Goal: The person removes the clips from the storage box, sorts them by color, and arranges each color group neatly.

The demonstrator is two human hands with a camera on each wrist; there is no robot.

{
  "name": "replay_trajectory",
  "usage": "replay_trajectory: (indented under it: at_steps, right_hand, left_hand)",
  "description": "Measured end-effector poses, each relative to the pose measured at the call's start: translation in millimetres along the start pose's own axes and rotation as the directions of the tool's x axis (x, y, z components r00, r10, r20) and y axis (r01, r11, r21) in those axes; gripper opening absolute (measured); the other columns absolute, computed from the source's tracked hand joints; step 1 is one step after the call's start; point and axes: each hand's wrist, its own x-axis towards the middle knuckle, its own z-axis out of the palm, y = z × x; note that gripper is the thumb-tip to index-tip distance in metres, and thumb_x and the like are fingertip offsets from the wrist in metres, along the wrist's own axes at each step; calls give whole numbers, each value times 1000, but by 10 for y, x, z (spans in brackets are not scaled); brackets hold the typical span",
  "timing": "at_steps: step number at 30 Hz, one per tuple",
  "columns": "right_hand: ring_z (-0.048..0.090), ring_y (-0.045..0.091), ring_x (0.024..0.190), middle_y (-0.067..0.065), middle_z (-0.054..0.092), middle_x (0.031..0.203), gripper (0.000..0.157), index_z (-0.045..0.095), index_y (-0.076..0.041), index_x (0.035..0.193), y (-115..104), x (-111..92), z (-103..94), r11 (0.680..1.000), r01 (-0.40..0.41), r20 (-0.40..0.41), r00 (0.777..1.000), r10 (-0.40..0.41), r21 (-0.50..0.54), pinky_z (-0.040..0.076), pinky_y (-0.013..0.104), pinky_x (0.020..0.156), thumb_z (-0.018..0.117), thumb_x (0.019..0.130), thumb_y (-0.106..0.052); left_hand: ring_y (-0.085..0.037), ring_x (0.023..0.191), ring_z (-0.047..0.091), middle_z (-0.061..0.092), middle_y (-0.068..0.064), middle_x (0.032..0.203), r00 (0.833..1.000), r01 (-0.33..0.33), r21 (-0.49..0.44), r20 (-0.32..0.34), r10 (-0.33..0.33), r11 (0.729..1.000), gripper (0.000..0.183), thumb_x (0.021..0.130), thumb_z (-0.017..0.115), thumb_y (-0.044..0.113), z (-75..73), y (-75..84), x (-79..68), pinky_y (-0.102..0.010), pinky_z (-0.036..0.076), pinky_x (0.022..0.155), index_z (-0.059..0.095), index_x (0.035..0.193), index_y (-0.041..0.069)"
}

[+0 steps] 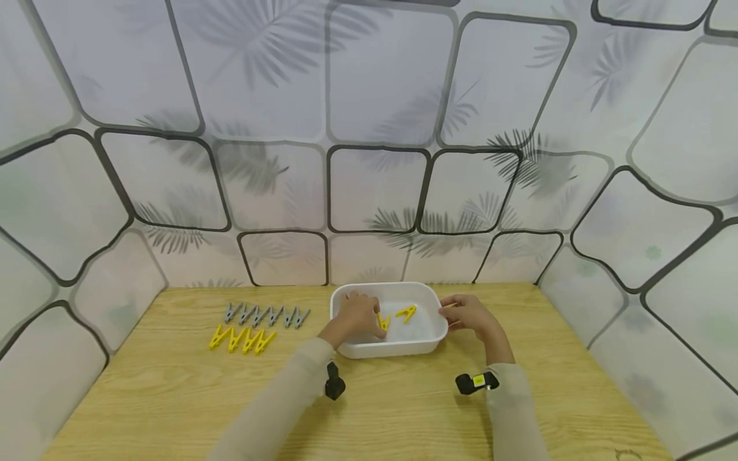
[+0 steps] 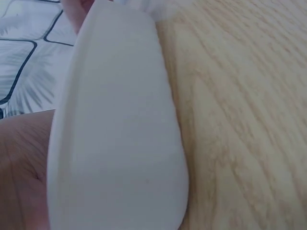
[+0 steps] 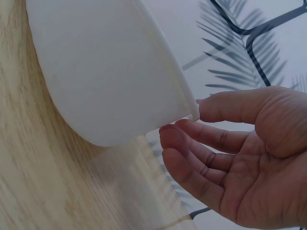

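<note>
A white plastic tray (image 1: 398, 349) stands on the table near the back wall. Two yellow clothespins, one on the right (image 1: 407, 312) and one on the left (image 1: 384, 322), lie in it. My left hand (image 1: 359, 314) reaches over the tray's left side, thumb and fingers apart beside the left clothespin. In the left wrist view, the tray's side (image 2: 115, 115) hides most of that hand, including its fingertips. My right hand (image 3: 249, 158) pinches the rim at the tray's right end, with the thumb on top and the fingers beneath.
Left of the tray, several grey clothespins (image 1: 258, 316) lie in a zigzag row. In front of them is a row of several yellow clothespins (image 1: 248, 340). A patterned wall covering (image 1: 375, 192) encloses the wooden table (image 1: 173, 397) at the back and both sides.
</note>
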Motion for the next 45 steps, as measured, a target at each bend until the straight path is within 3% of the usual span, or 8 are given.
replay_trajectory:
  at_steps: [6,13,23,30,37,45]
  right_hand:
    - [69,14,83,19,72,107,42,57,12,132,-9,3,-8,1000,-13,0,1000,13,4,61,40,80,63,99,-13]
    - [69,14,82,18,73,105,41,57,13,131,-8,9,-8,1000,-8,-4,1000,8,15,61,38,79,62,98,-11]
    - [69,13,81,18,72,105,41,57,12,131,-23,-18,-12,1000,-15,-16,1000,15,4,61,36,78,62,99,-12]
    - [69,13,82,17,73,104,40,57,12,131,-5,-7,-6,1000,-14,-11,1000,14,3,61,34,77,62,99,-12]
    - [68,14,81,19,72,105,39,58,12,130,-3,-9,11,1000,-10,-13,1000,10,2,61,35,76,63,99,-12]
    - [67,14,77,18,72,100,37,60,12,127,-25,-37,40,1000,-10,-36,999,9,-8,60,34,73,64,98,-11]
  left_hand:
    - [-31,109,56,69,-5,113,1000,-28,8,-13,28,1000,54,73,88,49,-74,-75,-17,-56,37,101,72,114,18]
    - [-26,96,55,71,-2,97,994,-90,-113,-76,82,989,49,74,89,40,-273,-182,-96,-63,35,100,72,113,17]
    - [-26,97,54,68,-6,100,982,-91,-161,-177,62,983,52,75,90,40,-729,-431,-380,-54,33,91,72,116,12]
    - [-28,102,51,66,-7,103,973,-70,-186,-231,25,980,52,76,88,40,-906,-706,-599,-53,29,90,72,117,11]
    - [-31,103,52,66,-8,103,962,-36,-169,-273,-11,985,52,75,89,39,-954,-951,-807,-57,31,91,71,114,9]
    - [-30,96,49,63,-9,101,971,3,-161,-234,-41,987,52,78,87,40,-870,-1175,-1058,-56,33,84,72,113,5]
